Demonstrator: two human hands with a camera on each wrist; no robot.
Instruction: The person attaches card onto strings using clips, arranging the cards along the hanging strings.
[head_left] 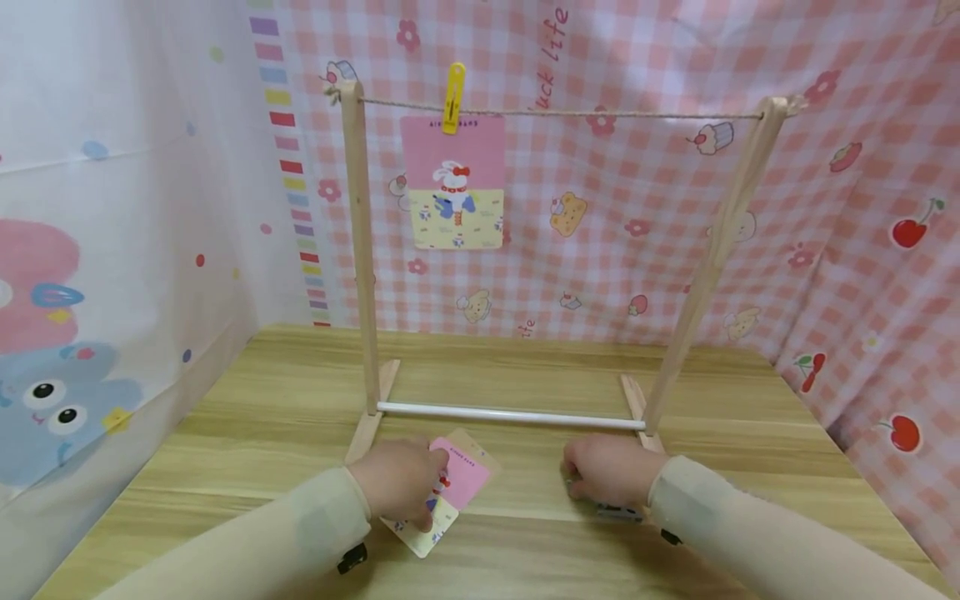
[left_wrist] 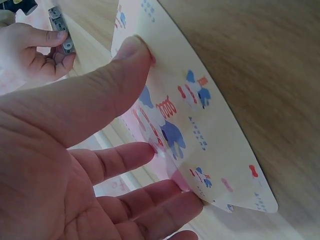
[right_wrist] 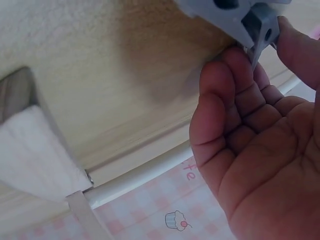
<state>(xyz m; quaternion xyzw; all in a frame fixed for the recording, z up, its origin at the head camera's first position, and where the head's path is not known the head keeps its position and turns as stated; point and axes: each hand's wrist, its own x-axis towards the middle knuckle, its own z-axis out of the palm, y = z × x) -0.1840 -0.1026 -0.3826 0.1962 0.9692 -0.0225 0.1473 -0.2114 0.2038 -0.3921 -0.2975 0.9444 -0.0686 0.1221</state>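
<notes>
I have the person's left hand (head_left: 397,481) pinching a pink-and-cream rectangular card with rounded corners (head_left: 471,477) between thumb and fingers, low over the pale wood-grain tabletop (head_left: 525,562), near the left end of the white rod (head_left: 510,414). A tan corner (head_left: 489,457) peeks out behind it; from here I can't tell whether that is a second card.

I see the right hand (head_left: 611,469) well apart from the left, thumb and curled fingers gripping a small grey plastic clip (head_left: 619,513) (mostly covered in the head view, plainer from the left wrist). It is near the foot of the right wooden post (head_left: 712,267).

Above, I make out a thin twine line (head_left: 600,114) between that post and the left wooden post (head_left: 362,250). A bright yellow plastic clothespin (head_left: 453,98) fastens a matching pink-and-cream card (head_left: 453,225) there, hanging upright.
</notes>
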